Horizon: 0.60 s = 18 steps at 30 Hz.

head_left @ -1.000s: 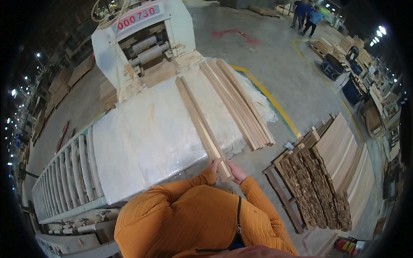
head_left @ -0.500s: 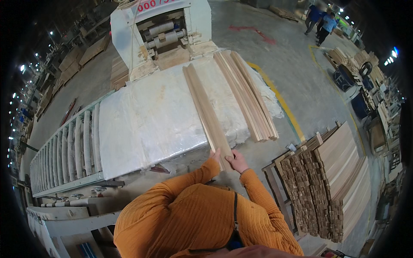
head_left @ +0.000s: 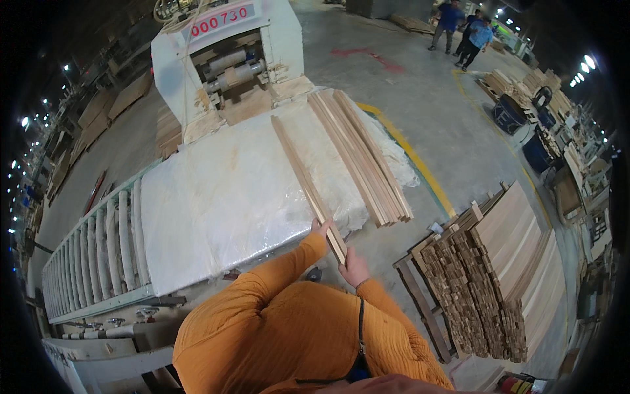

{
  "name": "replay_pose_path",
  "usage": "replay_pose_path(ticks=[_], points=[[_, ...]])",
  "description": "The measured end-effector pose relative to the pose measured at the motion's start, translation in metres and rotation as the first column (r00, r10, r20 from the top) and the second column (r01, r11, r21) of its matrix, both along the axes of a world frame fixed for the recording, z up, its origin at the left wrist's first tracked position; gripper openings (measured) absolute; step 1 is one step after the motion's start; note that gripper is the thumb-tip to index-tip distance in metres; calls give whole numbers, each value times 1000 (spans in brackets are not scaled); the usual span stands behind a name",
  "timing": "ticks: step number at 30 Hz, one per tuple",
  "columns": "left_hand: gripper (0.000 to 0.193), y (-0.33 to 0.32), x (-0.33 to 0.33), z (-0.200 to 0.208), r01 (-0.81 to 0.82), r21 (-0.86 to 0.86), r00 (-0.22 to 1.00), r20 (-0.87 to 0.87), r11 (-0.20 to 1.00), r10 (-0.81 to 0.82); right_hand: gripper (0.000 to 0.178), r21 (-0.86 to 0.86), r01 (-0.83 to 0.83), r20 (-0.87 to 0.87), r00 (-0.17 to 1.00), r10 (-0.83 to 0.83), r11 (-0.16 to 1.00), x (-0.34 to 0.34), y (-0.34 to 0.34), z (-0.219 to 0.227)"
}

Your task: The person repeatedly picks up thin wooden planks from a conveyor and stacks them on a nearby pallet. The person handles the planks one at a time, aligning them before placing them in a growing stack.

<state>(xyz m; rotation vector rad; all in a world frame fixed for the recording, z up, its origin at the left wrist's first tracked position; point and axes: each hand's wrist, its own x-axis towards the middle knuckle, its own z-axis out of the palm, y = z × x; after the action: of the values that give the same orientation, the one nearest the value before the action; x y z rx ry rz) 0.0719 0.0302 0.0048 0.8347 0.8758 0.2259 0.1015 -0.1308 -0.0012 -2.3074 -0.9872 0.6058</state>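
Observation:
A long wooden strip (head_left: 303, 177) slants across the plastic-covered table (head_left: 216, 190), its near end sticking out past the table edge toward me. My left hand (head_left: 321, 228) grips the strip's left side close to that edge, fingers partly hidden. Around the near end is my right hand (head_left: 355, 268), closed on the wood from the right. The strip shows a narrow side upward. To its right, on the same table, lies a bundle of similar wooden strips (head_left: 357, 157), side by side and a short gap away.
A white machine (head_left: 283, 46) with rollers stands at the table's far end. A roller conveyor (head_left: 98, 249) adjoins it on the left. Stacked boards (head_left: 469, 295) rest on a pallet at my right. Several people (head_left: 474, 41) are on the floor far off at the upper right.
The held wood showed a broad face before and now looks narrower, turned onto its edge. My right hand has shifted slightly down toward me. The whole view has tilted a little.

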Motion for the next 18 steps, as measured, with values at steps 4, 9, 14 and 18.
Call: replay_pose_path(ticks=[4,9,14,18], points=[[62,2,29,-9,27,106,992,117,994,-39,40,-14,87,56,995,-86,996,11,-8,10],[61,15,69,-9,140,163,970,176,977,-168,39,-24,161,109,981,-158,987,35,5,23],[62,43,119,-21,267,153,961,34,951,-275,40,54,248,336,908,-252,967,69,26,27],[54,79,149,-37,640,598,747,-336,483,-573,37,240,363,452,779,-435,900,86,26,10]])
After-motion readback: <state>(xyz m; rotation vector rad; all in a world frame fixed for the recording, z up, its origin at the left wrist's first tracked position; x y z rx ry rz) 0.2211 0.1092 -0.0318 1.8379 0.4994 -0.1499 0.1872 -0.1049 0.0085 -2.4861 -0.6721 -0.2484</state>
